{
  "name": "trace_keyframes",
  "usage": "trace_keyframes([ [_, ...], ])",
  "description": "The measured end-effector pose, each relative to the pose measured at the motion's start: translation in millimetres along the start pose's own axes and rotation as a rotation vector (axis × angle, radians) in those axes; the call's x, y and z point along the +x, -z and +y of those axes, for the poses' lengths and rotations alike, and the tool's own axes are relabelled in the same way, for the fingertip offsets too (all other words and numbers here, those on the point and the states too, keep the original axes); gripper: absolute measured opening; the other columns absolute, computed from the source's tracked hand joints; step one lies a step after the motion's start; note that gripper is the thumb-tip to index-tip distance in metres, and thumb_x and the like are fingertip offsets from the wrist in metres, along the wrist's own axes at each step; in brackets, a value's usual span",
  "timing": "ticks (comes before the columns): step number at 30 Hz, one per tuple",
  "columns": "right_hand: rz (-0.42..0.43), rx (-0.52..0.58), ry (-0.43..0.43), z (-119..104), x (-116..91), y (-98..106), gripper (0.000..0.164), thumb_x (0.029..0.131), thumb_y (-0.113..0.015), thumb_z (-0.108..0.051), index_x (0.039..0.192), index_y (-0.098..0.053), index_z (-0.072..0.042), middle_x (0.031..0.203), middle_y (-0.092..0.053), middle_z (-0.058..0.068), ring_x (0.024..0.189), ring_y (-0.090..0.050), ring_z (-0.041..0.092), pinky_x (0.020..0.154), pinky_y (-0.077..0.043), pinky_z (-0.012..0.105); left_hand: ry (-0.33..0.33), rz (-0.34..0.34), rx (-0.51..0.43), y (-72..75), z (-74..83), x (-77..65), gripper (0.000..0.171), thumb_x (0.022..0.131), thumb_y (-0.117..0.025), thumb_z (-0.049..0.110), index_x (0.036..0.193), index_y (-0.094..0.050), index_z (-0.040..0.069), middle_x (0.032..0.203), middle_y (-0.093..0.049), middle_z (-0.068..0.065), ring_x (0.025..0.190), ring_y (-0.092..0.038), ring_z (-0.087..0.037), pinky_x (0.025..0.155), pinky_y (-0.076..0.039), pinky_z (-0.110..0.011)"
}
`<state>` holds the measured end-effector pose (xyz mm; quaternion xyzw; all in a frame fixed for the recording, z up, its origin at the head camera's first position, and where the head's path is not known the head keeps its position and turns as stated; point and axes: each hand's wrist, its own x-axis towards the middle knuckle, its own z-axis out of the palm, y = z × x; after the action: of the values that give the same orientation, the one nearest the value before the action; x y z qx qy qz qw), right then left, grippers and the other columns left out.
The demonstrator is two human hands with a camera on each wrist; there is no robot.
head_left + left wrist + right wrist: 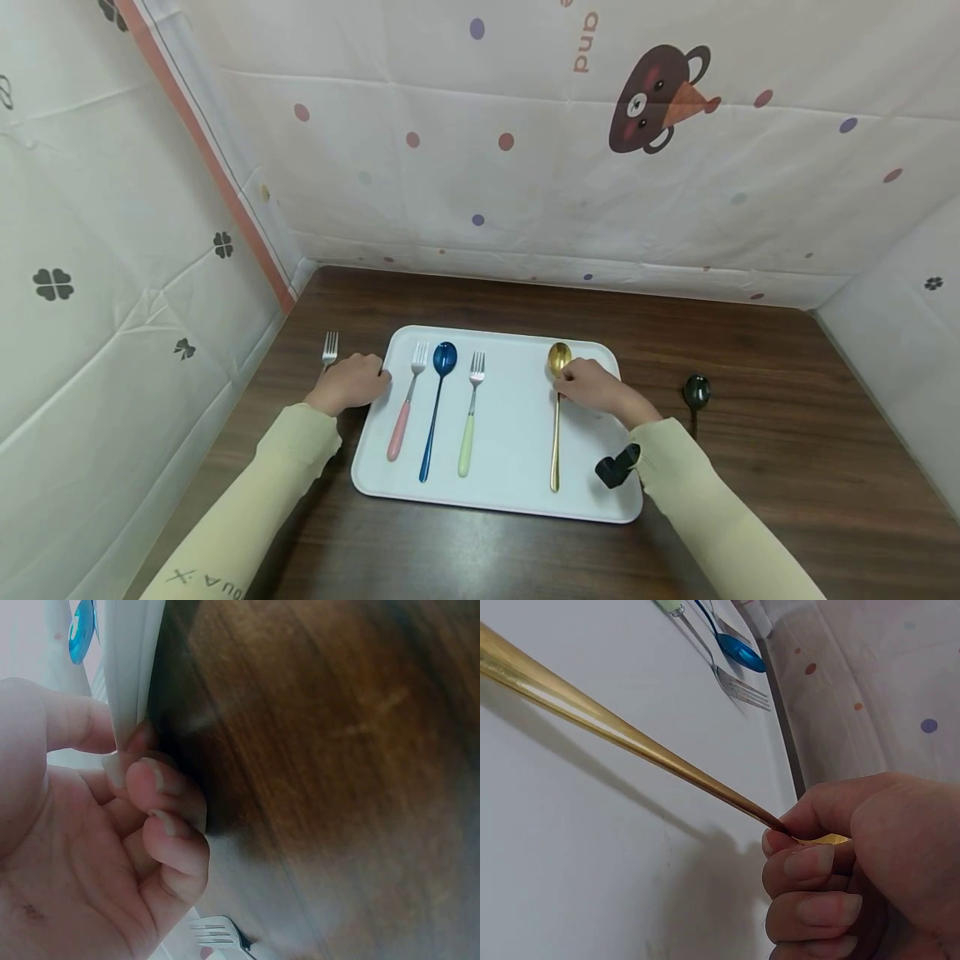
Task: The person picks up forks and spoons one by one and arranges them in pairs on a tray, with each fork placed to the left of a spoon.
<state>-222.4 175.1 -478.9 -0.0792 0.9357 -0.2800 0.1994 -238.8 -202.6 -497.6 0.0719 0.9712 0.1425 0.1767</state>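
A white tray [517,433] lies on the brown table. My right hand [591,385] pinches the neck of a gold spoon [556,450] over the tray's right part; the right wrist view shows its handle [630,739] slanting over the white surface with a shadow beneath. With thumb and curled fingers, my left hand [351,383] grips the tray's left rim [135,667]. On the tray, left to right, are a pink-handled fork [400,429], a blue spoon [431,429] and a green-handled fork [467,442], tines and bowls toward the far side.
Another fork [330,346] lies on the table left of the tray, partly behind my left hand. A black spoon [696,393] lies right of the tray, its handle partly hidden by my right sleeve. Patterned cloth [450,167] walls off the back and sides.
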Motion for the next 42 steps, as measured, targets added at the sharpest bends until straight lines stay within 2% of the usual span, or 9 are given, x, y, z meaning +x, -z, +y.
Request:
trace_keyframes([
  [23,-0.008,0.000,0.000,-18.6,14.3,-15.4,0.023,0.092,-0.054,-0.016,0.074,-0.063,-0.006,0.062,-0.047,0.000,0.058,-0.041,0.014,0.056,-0.033,0.025,0.012,-0.002,-0.011,0.5,1.6,-0.9,0.039,0.098,-0.043,0.028,0.115,-0.061,-0.002,0.089,-0.061,-0.012,0.074,-0.056,-0.024,0.066,-0.045,-0.037],
  [26,-0.007,-0.001,0.004,-19.8,15.4,-16.7,0.023,0.092,-0.054,-0.015,0.072,-0.063,-0.006,0.060,-0.045,-0.001,0.056,-0.040,0.013,0.055,-0.033,0.025,0.009,0.007,-0.009,0.4,1.4,-1.0,0.038,0.098,-0.042,0.027,0.113,-0.061,-0.002,0.086,-0.060,-0.012,0.073,-0.055,-0.023,0.065,-0.044,-0.036],
  [32,-0.010,0.003,0.034,-22.4,17.2,-20.6,0.026,0.091,-0.054,-0.015,0.066,-0.059,-0.009,0.056,-0.042,-0.003,0.053,-0.037,0.011,0.053,-0.031,0.024,-0.015,0.021,-0.017,0.0,0.9,-2.2,0.032,0.098,-0.041,0.025,0.099,-0.062,0.000,0.072,-0.053,-0.009,0.065,-0.051,-0.022,0.059,-0.040,-0.034],
  [42,-0.019,0.031,0.036,-34.0,17.9,-25.7,0.028,0.091,-0.054,-0.014,0.064,-0.055,-0.010,0.056,-0.041,-0.003,0.052,-0.036,0.011,0.052,-0.031,0.024,-0.006,0.017,-0.023,1.8,1.6,-4.2,0.033,0.098,-0.041,0.026,0.102,-0.062,-0.001,0.074,-0.054,-0.010,0.066,-0.052,-0.022,0.060,-0.041,-0.034],
])
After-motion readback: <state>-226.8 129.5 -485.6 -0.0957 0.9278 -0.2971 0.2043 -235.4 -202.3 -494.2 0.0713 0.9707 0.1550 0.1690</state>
